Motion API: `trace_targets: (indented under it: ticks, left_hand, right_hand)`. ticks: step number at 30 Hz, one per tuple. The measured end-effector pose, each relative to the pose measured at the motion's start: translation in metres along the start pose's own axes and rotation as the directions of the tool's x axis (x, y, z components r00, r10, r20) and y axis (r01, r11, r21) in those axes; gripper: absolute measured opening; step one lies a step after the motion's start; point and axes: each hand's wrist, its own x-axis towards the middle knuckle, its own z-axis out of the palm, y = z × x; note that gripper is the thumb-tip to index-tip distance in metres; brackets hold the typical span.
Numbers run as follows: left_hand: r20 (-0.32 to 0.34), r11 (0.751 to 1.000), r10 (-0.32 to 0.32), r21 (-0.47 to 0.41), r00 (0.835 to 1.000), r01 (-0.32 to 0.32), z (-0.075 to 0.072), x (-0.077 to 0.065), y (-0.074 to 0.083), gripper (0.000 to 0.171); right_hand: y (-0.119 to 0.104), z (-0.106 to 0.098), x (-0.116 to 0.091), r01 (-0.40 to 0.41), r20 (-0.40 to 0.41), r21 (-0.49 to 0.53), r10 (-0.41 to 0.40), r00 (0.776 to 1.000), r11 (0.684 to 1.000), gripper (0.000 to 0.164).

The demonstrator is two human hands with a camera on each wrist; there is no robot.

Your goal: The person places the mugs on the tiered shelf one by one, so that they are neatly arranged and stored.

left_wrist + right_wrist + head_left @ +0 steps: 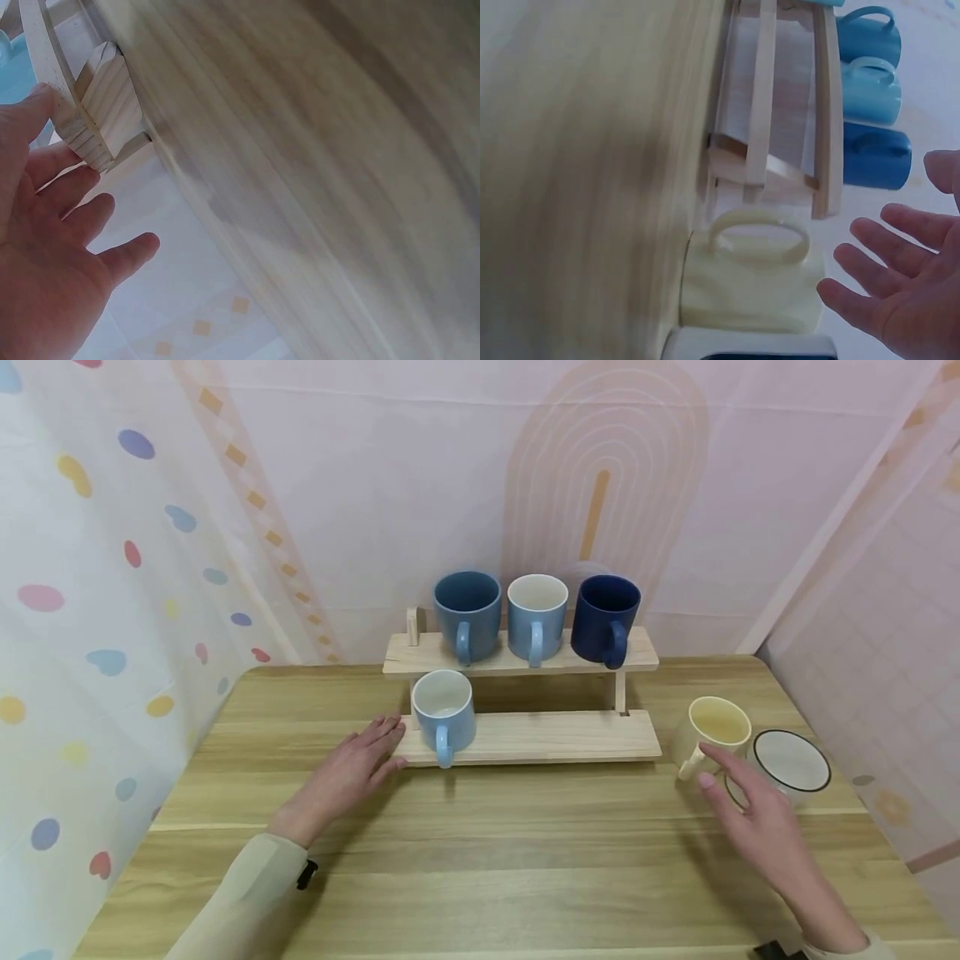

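Observation:
My left hand rests against the left end of the lower board of a two-tier wooden rack; its thumb and fingertips touch the corner, fingers fairly straight. Beside it on that board stands a light blue mug. My right hand hovers over a pale yellow mug on the table, fingers spread, nothing gripped. In the right wrist view the yellow mug has its handle facing the rack, and the fingertips are by its rim. A white mug with a black rim stands right of it, partly behind my hand.
The upper board holds a teal-blue mug, a light blue mug with white inside and a navy mug. The rack stands on a wood-grain table, with patterned curtains behind and at the sides.

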Motion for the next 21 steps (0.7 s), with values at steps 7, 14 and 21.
trace_targets:
  ticks: [7,14,21]
  left_hand:
    - [0.008,1.000,-0.012,-0.009,1.000,0.013,-0.002,-0.001,0.000,0.061]
    - [0.006,1.000,-0.012,-0.013,1.000,0.012,-0.002,-0.001,0.000,0.061]
    - [0.008,1.000,-0.005,-0.009,1.000,0.005,-0.001,0.000,-0.001,0.061]
  right_hand:
    - [0.004,-0.001,-0.008,-0.061,0.022,-0.068,0.063,0.998,0.996,0.040]
    - [0.002,0.009,-0.013,-0.233,0.125,-0.001,0.232,0.965,0.972,0.050]
    - [0.002,0.015,-0.009,-0.372,0.161,0.098,0.354,0.921,0.923,0.059]
